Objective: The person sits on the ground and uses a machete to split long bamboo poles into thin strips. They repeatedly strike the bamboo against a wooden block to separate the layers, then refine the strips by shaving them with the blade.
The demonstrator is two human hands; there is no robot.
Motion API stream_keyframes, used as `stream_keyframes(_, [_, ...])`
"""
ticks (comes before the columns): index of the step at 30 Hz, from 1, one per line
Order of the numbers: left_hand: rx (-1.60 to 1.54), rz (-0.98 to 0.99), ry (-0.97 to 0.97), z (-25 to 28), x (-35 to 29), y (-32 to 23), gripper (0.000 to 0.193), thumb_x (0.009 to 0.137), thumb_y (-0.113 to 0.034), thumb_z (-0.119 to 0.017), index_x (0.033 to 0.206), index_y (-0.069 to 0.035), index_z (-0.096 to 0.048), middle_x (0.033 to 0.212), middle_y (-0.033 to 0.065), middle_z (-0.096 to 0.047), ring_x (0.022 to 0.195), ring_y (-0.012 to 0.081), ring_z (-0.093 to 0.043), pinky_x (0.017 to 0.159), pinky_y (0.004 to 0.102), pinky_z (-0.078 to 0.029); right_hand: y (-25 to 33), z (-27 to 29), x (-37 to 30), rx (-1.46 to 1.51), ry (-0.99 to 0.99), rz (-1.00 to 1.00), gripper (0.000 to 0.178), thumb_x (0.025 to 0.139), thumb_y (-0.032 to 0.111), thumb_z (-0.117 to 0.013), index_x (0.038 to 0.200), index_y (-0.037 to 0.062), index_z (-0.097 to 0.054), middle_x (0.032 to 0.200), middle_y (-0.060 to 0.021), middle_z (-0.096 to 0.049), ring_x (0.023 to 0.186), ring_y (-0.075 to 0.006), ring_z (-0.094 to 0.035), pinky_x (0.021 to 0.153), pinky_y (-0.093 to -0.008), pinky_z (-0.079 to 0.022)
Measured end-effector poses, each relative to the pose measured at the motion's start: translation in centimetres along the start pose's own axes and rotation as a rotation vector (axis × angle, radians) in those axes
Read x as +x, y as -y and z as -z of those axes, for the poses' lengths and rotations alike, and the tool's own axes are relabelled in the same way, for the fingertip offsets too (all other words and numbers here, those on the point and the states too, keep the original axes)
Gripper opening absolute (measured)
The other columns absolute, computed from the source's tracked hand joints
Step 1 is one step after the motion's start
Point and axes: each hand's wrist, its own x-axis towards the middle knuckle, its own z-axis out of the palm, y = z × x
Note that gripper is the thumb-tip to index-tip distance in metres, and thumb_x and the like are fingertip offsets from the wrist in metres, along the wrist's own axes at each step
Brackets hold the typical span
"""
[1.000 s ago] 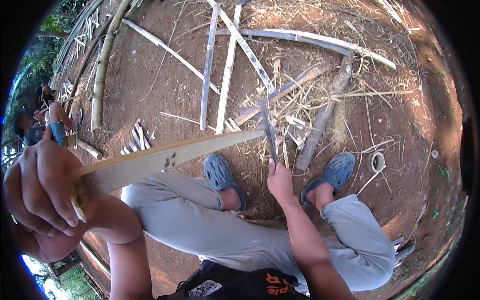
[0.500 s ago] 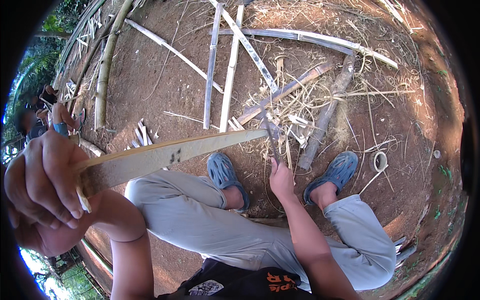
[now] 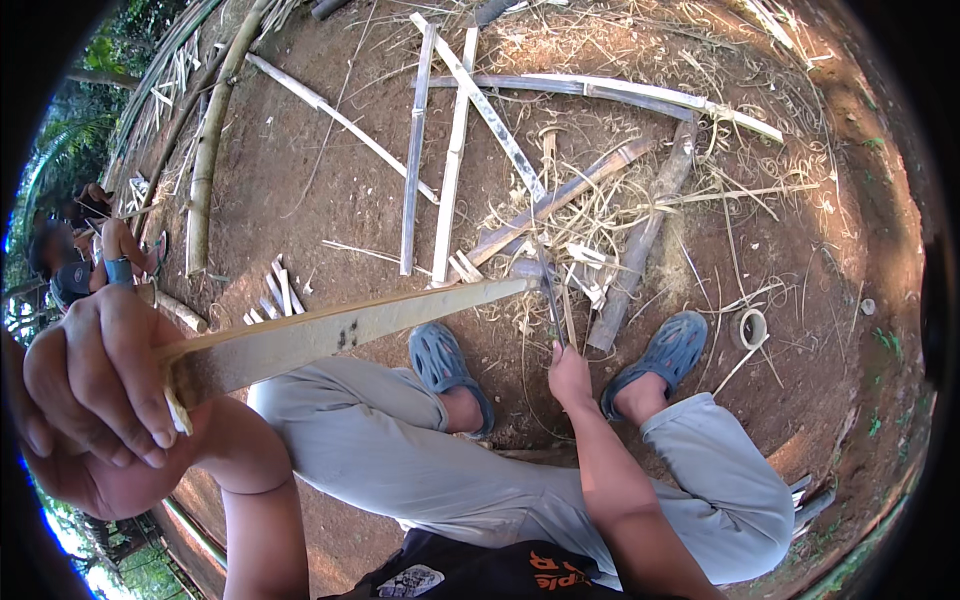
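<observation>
My left hand (image 3: 100, 390) is closed around the thick near end of a split bamboo strip (image 3: 330, 335), which slants away toward the middle. In my right hand (image 3: 571, 376) is a thin, dark-bladed knife (image 3: 552, 295), its blade pointing away from me. The knife crosses the far end of the strip; whether the edge is cutting into it I cannot tell. Just beyond, a darkened bamboo piece (image 3: 570, 198) lies tilted among curly shavings (image 3: 605, 215).
A round log (image 3: 645, 235) lies between the shavings and my right shoe (image 3: 658, 362). Several bamboo slats (image 3: 418, 150) lie farther off. A pale ring-shaped piece (image 3: 752, 328) sits at right. Another person (image 3: 115, 250) sits at far left, near a long bamboo pole (image 3: 208, 160).
The knife and my right hand have shifted slightly nearer and right, and the blade is more upright. The strip's far end sits a little lower in view. Both grips are the same.
</observation>
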Motion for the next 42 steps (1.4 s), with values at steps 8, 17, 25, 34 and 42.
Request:
stream_keyframes(8, [-0.07,0.047,0.029,1.2,0.2,-0.7,0.022,0.082,-0.01,-0.057,0.062,-0.01,-0.05,0.041,-0.0017,-0.045,0.028,0.0041,-0.042,0.032,0.0159,-0.042,3.1,0.8,-0.9,0.084,0.002,-0.058,0.051,0.103,0.038,-0.04,0.09,-0.006,-0.062,0.086,-0.0323,-0.065,0.088,-0.0502,-0.063,0.079,-0.0568,-0.048])
stream_keyframes(17, [-0.168,0.127,0.114,3.3,0.1,-1.5,0.032,0.081,-0.007,-0.057,0.053,-0.017,-0.045,0.038,-0.0025,-0.044,0.027,0.0046,-0.04,0.034,0.0149,-0.042,11.7,6.4,-4.6,0.356,-0.029,0.278,0.036,0.098,0.035,-0.056,0.104,-0.0007,-0.06,0.066,-0.0174,-0.063,0.06,-0.0387,-0.063,0.058,-0.0471,-0.047])
stream_keyframes(25, [-0.378,0.151,0.009,6.5,3.1,-1.5,0.04,0.085,-0.003,-0.047,0.05,-0.017,-0.038,0.039,-0.003,-0.041,0.026,0.0035,-0.036,0.031,0.0118,-0.039,10.7,7.1,-3.2,0.415,-0.032,0.286,0.046,0.081,0.021,-0.079,0.119,0.0036,-0.06,0.057,0.0036,-0.044,0.05,-0.008,-0.042,0.051,-0.0273,-0.04])
stream_keyframes(34, [0.597,0.196,-0.631,7.4,3.9,3.4,0.082,0.099,-0.057,-0.022,0.143,0.013,-0.025,0.128,0.0277,-0.049,0.127,0.0382,-0.045,0.108,0.0506,-0.038,10.9,5.9,-4.1,0.477,0.038,0.271,0.032,0.083,0.022,-0.08,0.096,-0.0021,-0.063,0.062,0.0056,-0.05,0.051,-0.0046,-0.043,0.049,-0.0231,-0.038])
stream_keyframes(42, [1.108,1.192,0.193,3.7,-5.3,11.2,0.059,0.102,-0.054,-0.036,0.11,-0.001,-0.06,0.099,0.0169,-0.065,0.096,0.0242,-0.065,0.081,0.0383,-0.053,14.5,10.7,-6.2,1.094,0.246,-0.068,0.026,0.09,0.018,-0.073,0.082,0.0052,-0.051,0.059,0.0025,-0.046,0.042,-0.0077,-0.041,0.039,-0.026,-0.036])
